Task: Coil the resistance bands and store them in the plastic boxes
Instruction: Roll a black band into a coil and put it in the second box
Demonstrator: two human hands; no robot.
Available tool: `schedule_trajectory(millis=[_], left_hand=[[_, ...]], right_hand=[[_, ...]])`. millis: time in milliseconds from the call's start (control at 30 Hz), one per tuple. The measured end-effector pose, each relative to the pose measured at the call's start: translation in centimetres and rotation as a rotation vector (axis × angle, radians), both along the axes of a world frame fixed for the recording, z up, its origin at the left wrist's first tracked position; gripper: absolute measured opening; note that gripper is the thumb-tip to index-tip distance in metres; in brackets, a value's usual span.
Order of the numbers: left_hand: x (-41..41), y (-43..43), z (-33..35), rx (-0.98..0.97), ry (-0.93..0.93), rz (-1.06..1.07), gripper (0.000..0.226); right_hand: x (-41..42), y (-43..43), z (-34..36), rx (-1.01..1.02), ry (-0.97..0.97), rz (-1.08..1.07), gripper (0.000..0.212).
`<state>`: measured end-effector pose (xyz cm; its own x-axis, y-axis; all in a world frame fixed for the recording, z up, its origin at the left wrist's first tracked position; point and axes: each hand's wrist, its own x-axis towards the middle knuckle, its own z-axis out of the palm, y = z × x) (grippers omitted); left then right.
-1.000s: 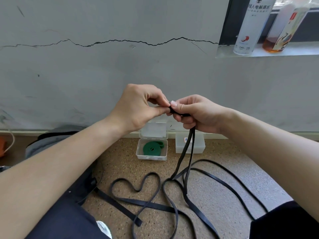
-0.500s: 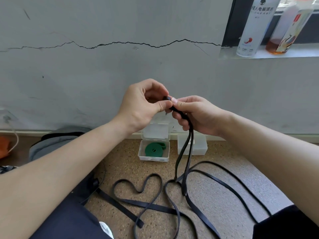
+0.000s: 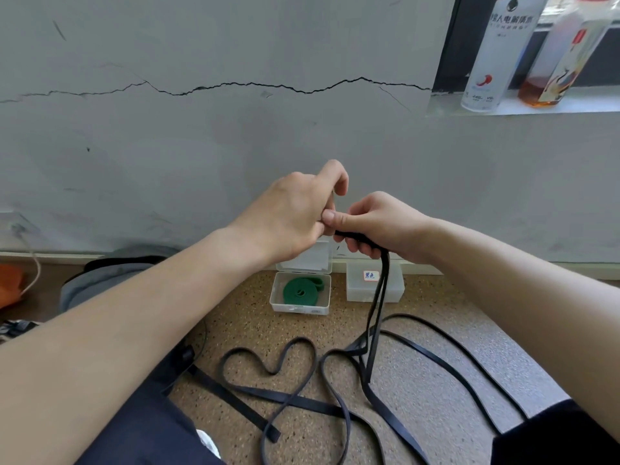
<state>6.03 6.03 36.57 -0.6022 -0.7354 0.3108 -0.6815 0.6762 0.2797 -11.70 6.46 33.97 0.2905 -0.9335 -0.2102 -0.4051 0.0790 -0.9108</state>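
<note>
- Black rubber is the job in hand: the black band (image 3: pixel 375 317) runs up from loose loops on the speckled floor (image 3: pixel 419 391) as a doubled strand into the right hand (image 3: pixel 379 223), held in the air above the two boxes
- Right hand's fingers are curled round the band's upper end, with a short dark stretch showing under the thumb
- Left hand (image 3: pixel 288 216) is bunched with fingers curled and pressed against the right thumb; whether it pinches the band's tip is hidden, so I cannot tell what it holds
- Step, as I judge it: the very start of coiling the black band, with the first tight turns being formed and nearly all the length not yet wound
- Next move likely calls for rolling the end over itself while feeding the strand flat, since the crossed loops on the floor could snag or twist
- Green band (image 3: pixel 300 292) already lies coiled in the open box (image 3: pixel 275 298)
- Closed box (image 3: pixel 392 292) just beside it carries a small label (image 3: pixel 370 275) reading "黑色", which suggests it is meant for this band
- White bottle (image 3: pixel 500 52) on the sill shows Chinese print, "电解质" legible; the amber bottle (image 3: pixel 567 62) has artwork too small to read
</note>
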Motion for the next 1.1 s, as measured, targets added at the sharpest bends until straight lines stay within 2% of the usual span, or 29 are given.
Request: schedule_trajectory(millis=[67, 133, 233, 333, 400, 500, 600, 800, 900, 1000, 1100], left_hand=[[-0.2, 0.1, 0.0, -0.015, -0.039, 0.0, 0.042], [-0.2, 0.1, -0.3, 0.034, 0.024, 0.032, 0.043], [0.2, 0.0, -1.0, 0.289, 0.402, 0.083, 0.047], [0.6, 0.1, -1.6, 0.533, 0.767, 0.023, 0.043], [0.3, 0.3, -1.5, 0.566, 0.867, -0.007, 0.032], [-0.2, 0.3, -1.0, 0.524, 0.914, -0.037, 0.022], [0.0, 0.3, -0.4, 0.504, 0.868, -0.057, 0.019], [1.2, -0.1, -0.1, 0.429, 0.574, -0.005, 0.022], [1.6, -0.2, 0.1, 0.363, 0.395, 0.007, 0.028], [1.2, -0.1, 0.3, 0.282, 0.233, -0.001, 0.025], [0.9, -0.3, 0.6, 0.252, 0.167, 0.022, 0.022]], right_hand=[[-0.1, -0.1, -0.1, 0.028, -0.013, 0.006, 0.048], [-0.3, -0.1, -0.1, 0.091, -0.08, 0.017, 0.04], [-0.9, -0.1, 0.1, 0.161, -0.246, 0.053, 0.035], [-1.1, -0.1, 0.3, 0.171, -0.418, 0.106, 0.028], [-1.2, -0.1, 0.3, 0.187, -0.521, 0.134, 0.023], [-1.3, -0.1, 0.0, 0.221, -0.642, 0.181, 0.025], [-1.5, -0.2, 0.0, 0.217, -0.602, 0.213, 0.029], [-2.2, -0.1, 0.8, 0.19, -0.17, 0.22, 0.052], [-2.3, 0.0, 1.0, 0.17, -0.039, 0.215, 0.061], [-1.9, -0.1, 0.7, 0.118, -0.019, 0.175, 0.054], [-1.6, -0.1, 0.3, 0.111, -0.076, 0.13, 0.042]])
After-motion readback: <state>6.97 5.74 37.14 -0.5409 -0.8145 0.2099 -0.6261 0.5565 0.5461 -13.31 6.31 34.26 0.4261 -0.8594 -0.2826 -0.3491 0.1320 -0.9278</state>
